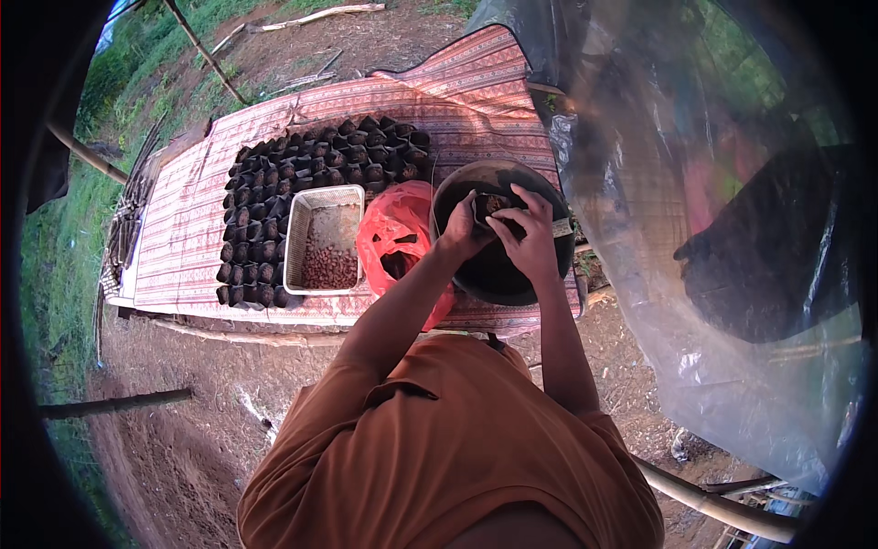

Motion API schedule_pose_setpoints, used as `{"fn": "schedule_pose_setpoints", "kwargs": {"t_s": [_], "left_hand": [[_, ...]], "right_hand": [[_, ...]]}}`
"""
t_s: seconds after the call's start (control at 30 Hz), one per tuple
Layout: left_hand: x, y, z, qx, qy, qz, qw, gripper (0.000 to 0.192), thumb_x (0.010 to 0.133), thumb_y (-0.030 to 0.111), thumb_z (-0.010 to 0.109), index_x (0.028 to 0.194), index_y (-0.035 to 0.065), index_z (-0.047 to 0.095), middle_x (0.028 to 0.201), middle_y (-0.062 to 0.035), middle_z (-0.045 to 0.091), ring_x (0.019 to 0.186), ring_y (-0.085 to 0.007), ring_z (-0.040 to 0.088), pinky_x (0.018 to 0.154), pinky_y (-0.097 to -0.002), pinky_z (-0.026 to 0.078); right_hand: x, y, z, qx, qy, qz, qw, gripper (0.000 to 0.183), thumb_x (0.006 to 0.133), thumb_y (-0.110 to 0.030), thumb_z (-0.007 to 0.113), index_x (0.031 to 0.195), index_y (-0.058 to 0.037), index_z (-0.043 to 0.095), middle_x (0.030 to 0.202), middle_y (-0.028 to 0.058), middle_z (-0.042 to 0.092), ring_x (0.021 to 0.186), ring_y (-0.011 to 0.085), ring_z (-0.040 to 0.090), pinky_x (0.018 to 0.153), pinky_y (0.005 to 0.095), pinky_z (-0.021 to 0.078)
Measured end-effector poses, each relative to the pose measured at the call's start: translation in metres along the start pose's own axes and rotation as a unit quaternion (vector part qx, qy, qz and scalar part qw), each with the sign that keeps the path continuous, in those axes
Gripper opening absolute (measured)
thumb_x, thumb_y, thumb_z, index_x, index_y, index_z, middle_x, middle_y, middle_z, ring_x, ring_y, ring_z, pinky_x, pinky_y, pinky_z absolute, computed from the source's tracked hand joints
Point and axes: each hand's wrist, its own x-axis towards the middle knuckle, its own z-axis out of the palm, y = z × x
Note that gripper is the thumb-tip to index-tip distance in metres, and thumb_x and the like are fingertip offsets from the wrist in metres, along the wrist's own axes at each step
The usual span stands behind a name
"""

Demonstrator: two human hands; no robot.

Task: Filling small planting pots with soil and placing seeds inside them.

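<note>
My left hand [465, 223] holds a small black plastic planting bag [488, 204] with brown soil in it, over a large round dark basin [504, 291]. On the bag's right side is my right hand [527, 226], its fingers bent near the rim; whether they grip the bag I cannot tell. A red plastic bag [394, 213] stands open-mouthed against the basin's left side. Left of it, a pale rectangular plastic basket [293, 240] contains many reddish-brown seeds [329, 267]. Rows of filled black planting bags [264, 206] stand behind and to the left of the basket.
A red patterned mat [175, 240] covers the table. Clear plastic sheeting [617, 206] hangs along the right. Sticks [134, 199] are bundled at the table's left end. A wooden pole [116, 403] juts in at lower left, and a bamboo pole [713, 504] runs at lower right.
</note>
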Motion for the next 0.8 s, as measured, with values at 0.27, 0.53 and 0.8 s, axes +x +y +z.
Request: {"fn": "schedule_pose_setpoints", "kwargs": {"t_s": [0.27, 0.53, 0.8], "left_hand": [[0.008, -0.009, -0.003, 0.001, 0.015, -0.044, 0.999, 0.033, 0.109, 0.035, 0.042, 0.12, 0.014, 0.066, 0.118, -0.0044, 0.07, 0.113, -0.0196, 0.067, 0.098, -0.0456, 0.056], [0.001, -0.004, 0.01, 0.186, 0.148, -0.087, 0.967, 0.052, 0.11, 0.05, 0.035, 0.141, 0.0131, 0.055, 0.143, -0.0109, 0.06, 0.136, -0.0342, 0.052, 0.119, -0.0617, 0.03], [0.018, -0.008, 0.003, 0.169, 0.155, -0.046, 0.972, 0.049, 0.111, 0.041, 0.032, 0.141, 0.0091, 0.054, 0.148, -0.0133, 0.056, 0.138, -0.0334, 0.05, 0.119, -0.0608, 0.033]], "right_hand": [[0.022, 0.017, 0.007, -0.018, -0.06, 0.15, 0.987, 0.035, 0.103, -0.034, 0.066, 0.098, 0.0003, 0.071, 0.084, 0.0252, 0.067, 0.082, 0.0464, 0.066, 0.071, 0.047, 0.0524], [0.015, 0.034, 0.012, -0.028, -0.017, 0.182, 0.983, 0.035, 0.104, -0.025, 0.061, 0.081, 0.0013, 0.064, 0.076, 0.0248, 0.064, 0.076, 0.0491, 0.062, 0.064, 0.0537, 0.0479], [0.022, 0.045, 0.012, 0.071, -0.026, 0.285, 0.956, 0.04, 0.105, -0.03, 0.059, 0.082, 0.0021, 0.063, 0.076, 0.0242, 0.064, 0.079, 0.0483, 0.064, 0.066, 0.0538, 0.0476]]}}
